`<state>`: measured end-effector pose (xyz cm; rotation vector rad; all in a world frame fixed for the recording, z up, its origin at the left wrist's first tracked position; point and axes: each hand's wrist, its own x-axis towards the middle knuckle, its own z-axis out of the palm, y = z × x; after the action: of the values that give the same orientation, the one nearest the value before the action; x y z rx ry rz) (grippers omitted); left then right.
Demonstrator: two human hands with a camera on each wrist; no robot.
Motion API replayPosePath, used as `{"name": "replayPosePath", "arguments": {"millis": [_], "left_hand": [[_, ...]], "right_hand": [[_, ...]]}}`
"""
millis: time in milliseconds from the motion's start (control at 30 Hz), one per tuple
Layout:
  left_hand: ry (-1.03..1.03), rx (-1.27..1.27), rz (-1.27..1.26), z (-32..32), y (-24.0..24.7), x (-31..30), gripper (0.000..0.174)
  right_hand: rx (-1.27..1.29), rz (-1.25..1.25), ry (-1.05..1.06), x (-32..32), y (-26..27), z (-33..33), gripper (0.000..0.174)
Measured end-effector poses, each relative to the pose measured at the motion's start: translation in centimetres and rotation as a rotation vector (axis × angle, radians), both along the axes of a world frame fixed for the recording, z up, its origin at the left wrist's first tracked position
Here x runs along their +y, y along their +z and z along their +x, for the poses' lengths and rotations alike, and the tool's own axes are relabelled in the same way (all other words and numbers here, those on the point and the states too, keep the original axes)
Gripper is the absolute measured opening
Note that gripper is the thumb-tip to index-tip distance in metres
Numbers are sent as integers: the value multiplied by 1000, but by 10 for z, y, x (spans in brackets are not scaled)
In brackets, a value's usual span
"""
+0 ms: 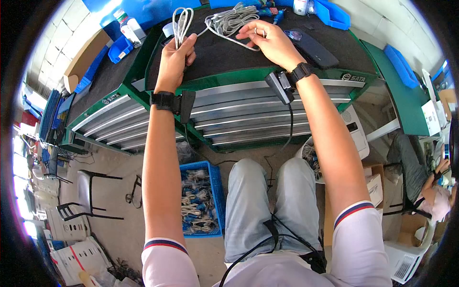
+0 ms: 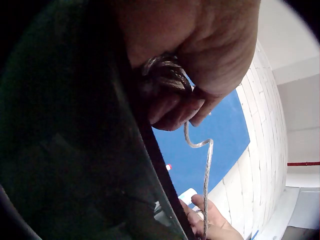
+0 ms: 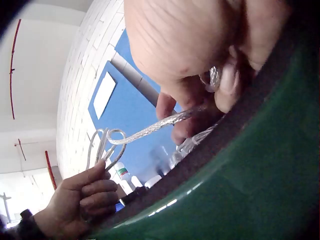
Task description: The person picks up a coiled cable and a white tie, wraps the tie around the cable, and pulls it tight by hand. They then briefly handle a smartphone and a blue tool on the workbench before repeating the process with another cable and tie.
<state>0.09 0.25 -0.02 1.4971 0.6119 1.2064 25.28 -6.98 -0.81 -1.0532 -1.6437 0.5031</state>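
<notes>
My left hand (image 1: pixel 175 63) grips a small bundle of loops of grey-white braided cable (image 1: pixel 182 21), which stands up above the fist. From that bundle the cable runs across to my right hand (image 1: pixel 278 45), whose bent fingers and thumb pinch it over the dark worktop. In the right wrist view the taut braided cable (image 3: pixel 157 126) passes in among the right fingers, and its far part is hidden by the hand. Just behind, between both hands, lies a pile of coiled cables (image 1: pixel 232 20). A ring shows on one right finger.
A dark flat phone-like device (image 1: pixel 313 49) lies right of the right hand on the black mat (image 1: pixel 215 60). Blue bins (image 1: pixel 332 14) and bottles (image 1: pixel 128 27) stand at the back. Below, a blue crate (image 1: pixel 222 201) of bagged cables sits by my legs. Another person (image 1: pixel 432 191) is at far right.
</notes>
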Motion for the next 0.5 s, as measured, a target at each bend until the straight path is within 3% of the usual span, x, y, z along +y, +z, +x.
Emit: {"name": "replayPosePath", "arguments": {"millis": [267, 367, 433, 500], "left_hand": [[30, 33, 28, 1, -1, -1, 27], [1, 25, 44, 0, 0, -2, 27], [12, 40, 59, 1, 0, -2, 26], [25, 56, 75, 0, -1, -1, 26]], "right_hand": [[-35, -39, -81, -7, 8, -5, 21], [-172, 155, -158, -4, 4, -7, 29], [-130, -54, -13, -7, 5, -11, 36], [-197, -67, -32, -6, 4, -10, 32]]}}
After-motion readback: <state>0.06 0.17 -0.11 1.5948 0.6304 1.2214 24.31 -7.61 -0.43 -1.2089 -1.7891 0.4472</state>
